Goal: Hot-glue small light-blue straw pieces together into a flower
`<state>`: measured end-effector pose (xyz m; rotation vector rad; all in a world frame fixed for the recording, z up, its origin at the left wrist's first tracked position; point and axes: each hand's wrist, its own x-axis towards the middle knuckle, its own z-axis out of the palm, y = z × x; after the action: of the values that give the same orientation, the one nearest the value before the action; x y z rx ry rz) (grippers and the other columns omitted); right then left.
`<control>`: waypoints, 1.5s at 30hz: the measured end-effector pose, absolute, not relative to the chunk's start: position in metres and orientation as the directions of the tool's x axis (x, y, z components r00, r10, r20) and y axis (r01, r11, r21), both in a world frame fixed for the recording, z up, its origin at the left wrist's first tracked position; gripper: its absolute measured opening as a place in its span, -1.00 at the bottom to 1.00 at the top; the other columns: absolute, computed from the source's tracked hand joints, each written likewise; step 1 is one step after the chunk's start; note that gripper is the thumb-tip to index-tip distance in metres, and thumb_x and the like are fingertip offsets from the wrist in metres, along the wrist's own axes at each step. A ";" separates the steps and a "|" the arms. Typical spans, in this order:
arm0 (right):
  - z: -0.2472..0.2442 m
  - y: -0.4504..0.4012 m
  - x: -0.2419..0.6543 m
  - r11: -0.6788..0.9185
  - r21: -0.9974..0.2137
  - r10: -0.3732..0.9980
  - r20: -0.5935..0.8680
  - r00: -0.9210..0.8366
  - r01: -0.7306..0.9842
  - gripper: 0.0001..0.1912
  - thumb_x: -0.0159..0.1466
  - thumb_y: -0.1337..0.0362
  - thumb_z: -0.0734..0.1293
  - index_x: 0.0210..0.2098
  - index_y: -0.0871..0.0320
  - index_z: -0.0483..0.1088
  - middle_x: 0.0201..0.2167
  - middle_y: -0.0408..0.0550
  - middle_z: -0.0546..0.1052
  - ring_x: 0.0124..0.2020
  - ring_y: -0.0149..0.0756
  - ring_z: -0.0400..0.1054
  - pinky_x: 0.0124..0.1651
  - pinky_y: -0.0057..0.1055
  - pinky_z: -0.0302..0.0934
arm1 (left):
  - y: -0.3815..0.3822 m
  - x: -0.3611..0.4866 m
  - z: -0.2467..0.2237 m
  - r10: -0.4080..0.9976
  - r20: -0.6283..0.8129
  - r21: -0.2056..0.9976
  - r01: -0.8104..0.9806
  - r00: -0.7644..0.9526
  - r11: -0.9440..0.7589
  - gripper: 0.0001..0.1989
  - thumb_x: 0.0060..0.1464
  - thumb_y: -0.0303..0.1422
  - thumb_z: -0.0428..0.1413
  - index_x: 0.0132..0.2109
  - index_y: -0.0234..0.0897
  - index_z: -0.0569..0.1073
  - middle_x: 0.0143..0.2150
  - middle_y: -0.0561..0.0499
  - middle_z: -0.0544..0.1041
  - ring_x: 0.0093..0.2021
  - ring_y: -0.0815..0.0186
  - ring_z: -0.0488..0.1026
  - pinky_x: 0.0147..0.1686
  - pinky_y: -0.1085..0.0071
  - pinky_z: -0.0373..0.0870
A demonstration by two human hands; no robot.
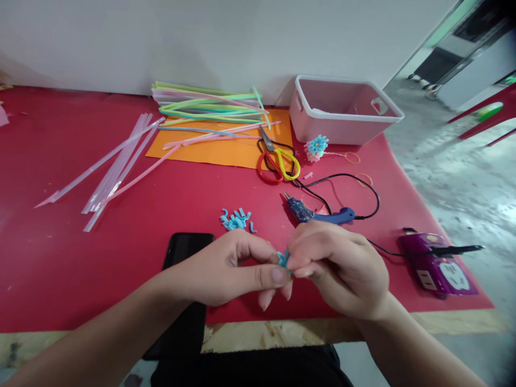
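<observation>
Both hands meet over the front of the red table around a small blue curled piece [283, 259]. My left hand [237, 269] pinches it between thumb and index finger. From the other side, my right hand [338, 266] has its fingertips closed on the same piece. Just behind my left hand lies a small pile of blue curled bits [236, 219]. A blue glue gun [318, 213] rests behind my right hand. Under my left wrist is a black phone [189, 322], partly covered.
Scissors [278, 161] and pastel strips [209, 107] lie on an orange sheet [209, 153]. Pink strips [121, 161] are at left. A pink bin [330, 126], a blue and pink flower [316, 146] and a purple power strip [443, 266] with a black cable are at right.
</observation>
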<state>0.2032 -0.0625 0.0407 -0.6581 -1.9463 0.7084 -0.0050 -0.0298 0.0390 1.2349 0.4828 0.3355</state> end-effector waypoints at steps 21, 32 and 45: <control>0.033 -0.060 0.203 0.747 -0.572 0.661 0.696 -0.280 0.339 -0.63 0.20 0.39 0.54 0.00 0.12 0.52 -0.09 0.09 0.66 -0.08 -0.17 0.60 -0.04 -0.27 0.55 | -0.031 0.003 0.030 0.704 -0.145 0.890 -0.219 0.695 0.400 -0.72 0.12 -0.18 0.33 -0.41 -0.31 0.62 -0.45 0.05 0.61 -0.40 0.40 0.49 -0.19 0.47 0.42; 0.039 -0.056 0.204 0.796 -0.522 0.605 0.701 -0.377 0.307 -0.65 0.32 0.30 0.46 0.10 0.18 0.51 -0.17 0.08 0.69 -0.13 -0.22 0.61 -0.05 -0.32 0.56 | -0.036 0.001 0.040 0.729 -0.053 0.991 -0.053 0.683 0.122 -0.60 0.23 -0.21 0.24 -0.52 -0.35 0.56 -0.55 0.06 0.54 -0.49 0.44 0.38 -0.35 0.51 0.33; 0.035 -0.056 0.207 0.718 -0.644 0.693 0.632 -0.347 0.264 -0.86 0.35 0.46 0.38 -0.14 0.18 0.54 -0.31 0.00 0.63 -0.28 -0.30 0.53 -0.18 -0.35 0.48 | -0.035 -0.001 0.042 0.745 -0.011 0.992 0.103 0.667 -0.079 -0.54 0.29 -0.19 0.14 -0.53 -0.33 0.55 -0.52 0.01 0.51 -0.42 0.36 0.44 -0.31 0.44 0.35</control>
<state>0.2072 -0.0564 0.0348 -0.7374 -1.9239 0.5393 -0.0006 -0.0351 0.0417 1.5847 0.7167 0.6142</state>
